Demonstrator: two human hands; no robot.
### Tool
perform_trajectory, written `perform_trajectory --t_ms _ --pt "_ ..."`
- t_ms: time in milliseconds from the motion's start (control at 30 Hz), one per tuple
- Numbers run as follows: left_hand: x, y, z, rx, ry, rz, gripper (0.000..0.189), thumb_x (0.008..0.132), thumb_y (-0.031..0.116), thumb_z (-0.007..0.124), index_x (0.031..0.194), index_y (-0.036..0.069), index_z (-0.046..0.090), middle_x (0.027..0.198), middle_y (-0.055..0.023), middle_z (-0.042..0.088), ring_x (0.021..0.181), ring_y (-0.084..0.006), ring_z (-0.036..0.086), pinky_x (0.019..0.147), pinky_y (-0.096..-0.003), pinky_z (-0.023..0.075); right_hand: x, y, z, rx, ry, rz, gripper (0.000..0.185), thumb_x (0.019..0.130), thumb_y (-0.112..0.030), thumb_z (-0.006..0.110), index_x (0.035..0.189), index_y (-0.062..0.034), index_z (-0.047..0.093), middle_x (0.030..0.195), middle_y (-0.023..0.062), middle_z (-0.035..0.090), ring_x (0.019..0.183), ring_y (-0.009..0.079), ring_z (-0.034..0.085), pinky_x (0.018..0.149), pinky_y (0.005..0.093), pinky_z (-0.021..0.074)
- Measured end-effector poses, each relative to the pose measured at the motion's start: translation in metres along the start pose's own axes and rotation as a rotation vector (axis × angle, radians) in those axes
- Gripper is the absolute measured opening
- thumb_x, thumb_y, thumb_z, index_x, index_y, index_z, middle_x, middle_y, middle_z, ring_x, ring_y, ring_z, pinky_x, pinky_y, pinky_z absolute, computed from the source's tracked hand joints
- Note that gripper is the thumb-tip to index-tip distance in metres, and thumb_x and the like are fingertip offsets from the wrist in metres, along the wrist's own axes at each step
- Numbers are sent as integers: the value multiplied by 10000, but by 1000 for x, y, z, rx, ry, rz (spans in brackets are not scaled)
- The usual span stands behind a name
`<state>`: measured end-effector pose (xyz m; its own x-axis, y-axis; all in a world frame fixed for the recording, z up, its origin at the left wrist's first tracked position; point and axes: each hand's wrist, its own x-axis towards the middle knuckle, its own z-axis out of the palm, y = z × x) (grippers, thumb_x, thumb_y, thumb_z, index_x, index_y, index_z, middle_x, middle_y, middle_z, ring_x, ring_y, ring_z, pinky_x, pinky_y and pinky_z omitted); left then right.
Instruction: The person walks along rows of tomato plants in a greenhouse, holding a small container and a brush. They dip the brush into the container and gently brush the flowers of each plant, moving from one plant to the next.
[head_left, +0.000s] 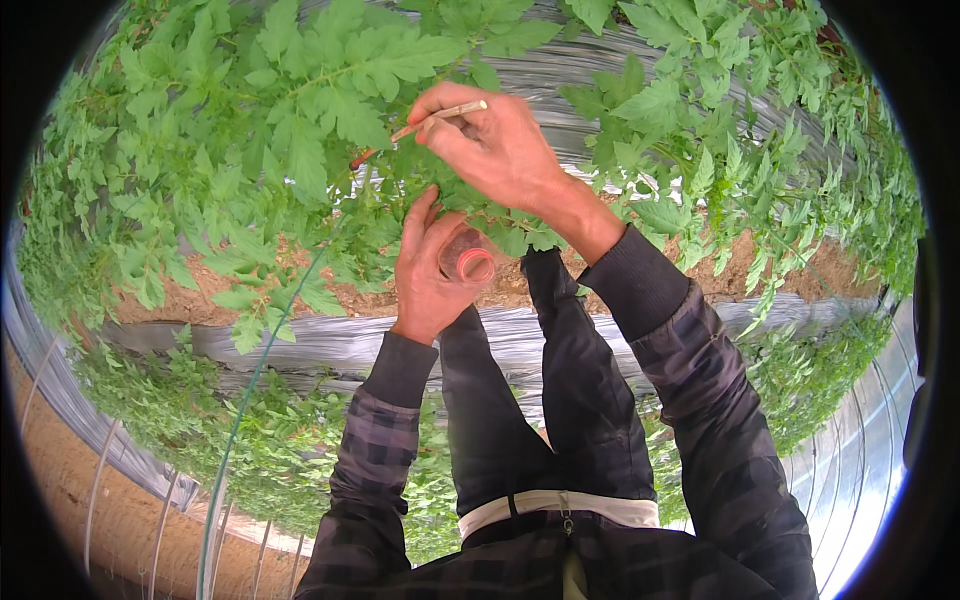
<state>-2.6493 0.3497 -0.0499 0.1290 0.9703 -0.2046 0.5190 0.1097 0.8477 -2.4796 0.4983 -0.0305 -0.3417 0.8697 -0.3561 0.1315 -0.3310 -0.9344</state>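
My right hand (491, 150) pinches a thin wooden stick (450, 114) between thumb and fingers, above the tomato foliage. The stick's far end has a dark red tip (363, 159) that lies among the leaves, close to a plant stem. Lower and to the left, my left hand (427, 262) holds a small clear plastic bottle (466, 259) with a reddish open mouth facing up. Its thumb and index finger reach up towards the foliage; whether they touch a stem cannot be told. Large tomato leaves (345, 75) spread just left of the stick.
Tomato plants (720, 112) crowd both sides. A green string (259, 367) runs up from the lower left into the foliage. Silvery plastic mulch (330, 337) and brown soil (187, 289) lie between the rows. Thin poles (101, 472) stand at the lower left.
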Motion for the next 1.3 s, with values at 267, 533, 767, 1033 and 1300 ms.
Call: perform_trajectory --t_ms 267,533,767,1033,1300 --pt "2 1 1 5 3 10 708 676 87 963 1332 61 698 1637 -239 498 1335 -432 654 1042 -489 617 1 7 3 31 7 -34 281 1037 -186 638 1194 22 743 975 46 761 842 75 635 733 290 522" --pt "3 2 2 -26 -5 -14 680 688 64 949 1322 53 705 1628 -242 502 1321 -412 664 1033 -478 621 -1 9 6 23 13 -19 266 1049 -172 630 1183 29 743 1010 74 776 919 105 686 816 303 562" --pt "3 2 1 7 12 22 666 697 58 952 1314 49 703 1618 -236 510 1287 -392 685 995 -460 639 -1 10 7 12 -9 -34 283 1061 -188 624 1186 39 737 1019 81 775 926 114 690 799 318 558" --pt "5 0 -2 88 13 74 662 720 32 955 1325 42 686 1619 -253 502 1282 -407 690 974 -455 651 -47 -14 -10 21 234 -230 235 1049 -112 642 1202 40 736 1038 140 777 956 181 751 821 336 575" --pt "3 13 -8 3 -32 55 682 745 -13 947 1367 39 674 1686 -212 451 1378 -354 635 1045 -417 628 -190 -67 -50 -212 461 -336 274 1074 -131 561 1202 53 719 1052 208 774 907 293 769 854 416 613"
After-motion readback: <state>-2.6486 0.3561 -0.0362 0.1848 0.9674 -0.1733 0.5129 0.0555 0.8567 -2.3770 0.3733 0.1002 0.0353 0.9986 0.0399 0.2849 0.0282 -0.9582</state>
